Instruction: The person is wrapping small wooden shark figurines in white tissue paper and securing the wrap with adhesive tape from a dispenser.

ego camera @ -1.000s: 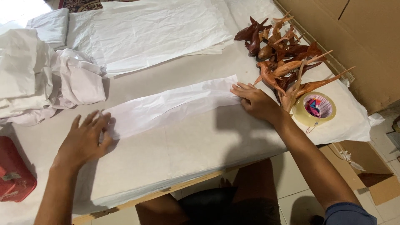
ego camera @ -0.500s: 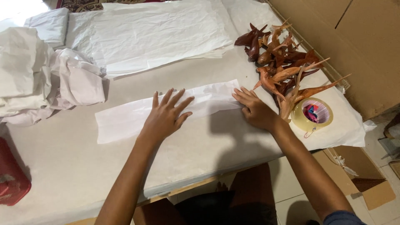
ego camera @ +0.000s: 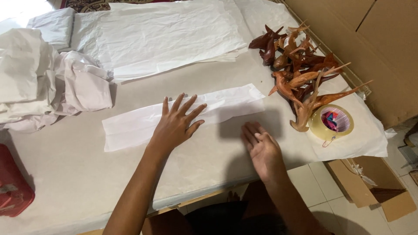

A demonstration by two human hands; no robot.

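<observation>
A long folded strip of white paper (ego camera: 130, 124) lies across the middle of the paper-covered table (ego camera: 69, 174). My left hand (ego camera: 176, 124) rests flat on the middle of the strip, fingers spread. My right hand (ego camera: 261, 148) lies on the table just below the strip's right end, fingers loosely extended, holding nothing. A pile of brown carved wooden birds (ego camera: 298, 65) sits to the right of the strip, with a roll of clear tape (ego camera: 332, 122) beside it.
Large white paper sheets (ego camera: 170, 37) lie at the back. Crumpled white paper (ego camera: 48, 89) is heaped at the left. A red object (ego camera: 13, 193) sits at the front left corner. Cardboard boxes (ego camera: 374, 191) stand on the tiled floor at right.
My left hand slid from the strip's left end to its middle. My right hand came off the strip's right end and moved down toward the table's front edge.
</observation>
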